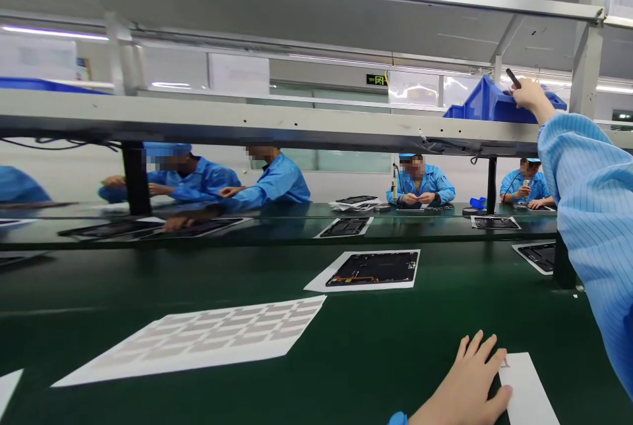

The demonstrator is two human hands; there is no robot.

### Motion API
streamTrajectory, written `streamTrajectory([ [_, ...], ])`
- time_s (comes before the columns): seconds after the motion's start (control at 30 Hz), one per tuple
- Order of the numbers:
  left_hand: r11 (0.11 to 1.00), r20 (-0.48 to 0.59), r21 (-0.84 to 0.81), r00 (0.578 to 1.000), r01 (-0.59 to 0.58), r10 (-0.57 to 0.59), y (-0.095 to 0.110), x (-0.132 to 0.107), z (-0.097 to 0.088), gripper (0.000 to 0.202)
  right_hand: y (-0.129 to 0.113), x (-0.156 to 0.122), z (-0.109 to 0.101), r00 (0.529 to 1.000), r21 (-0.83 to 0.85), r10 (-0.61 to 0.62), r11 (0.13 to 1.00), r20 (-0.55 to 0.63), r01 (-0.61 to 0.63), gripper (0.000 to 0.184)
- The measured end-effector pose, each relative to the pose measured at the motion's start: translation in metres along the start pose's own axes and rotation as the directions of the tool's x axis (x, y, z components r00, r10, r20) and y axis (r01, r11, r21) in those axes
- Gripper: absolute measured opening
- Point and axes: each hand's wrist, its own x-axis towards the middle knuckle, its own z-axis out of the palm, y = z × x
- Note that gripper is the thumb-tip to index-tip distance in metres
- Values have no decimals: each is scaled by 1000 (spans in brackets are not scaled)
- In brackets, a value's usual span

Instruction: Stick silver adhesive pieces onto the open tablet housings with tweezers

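Note:
My right hand (531, 99) is raised at the upper right, over a blue bin (487, 102) on the shelf. Its fingers are closed on a dark, slim, pen-like stick (513, 78); its exact kind does not show. Low in the view, my left hand (467, 379) lies palm down with fingers stretched out. Thumb and fingertips reach the left edge of a white sheet (529, 389) on the green bench. To the left lies a white sheet with rows of greyish stickers (222, 333). Farther back, a black device panel with an orange ribbon cable (376, 269) rests on white paper.
A metal shelf (297, 123) spans the view above the green bench (386, 333). A dark post (564, 263) stands near my right sleeve. More black panels (346, 226) on paper lie on the strip behind. Several co-workers in blue (428, 181) sit across.

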Motion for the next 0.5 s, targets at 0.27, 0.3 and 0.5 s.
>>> streamTrajectory([
  [0.27,1000,-4,17,1000,9,-9,3,-1,0,52,-30,-25,-28,998,-234,46,972,36,-36,21],
  [0.3,1000,-10,17,1000,4,-4,2,-1,0,51,-33,-29,-32,999,-251,37,968,18,-31,20],
  [0.5,1000,-50,-10,998,-25,25,-5,3,4,50,-40,-49,-65,998,-287,-48,957,-48,32,20],
])
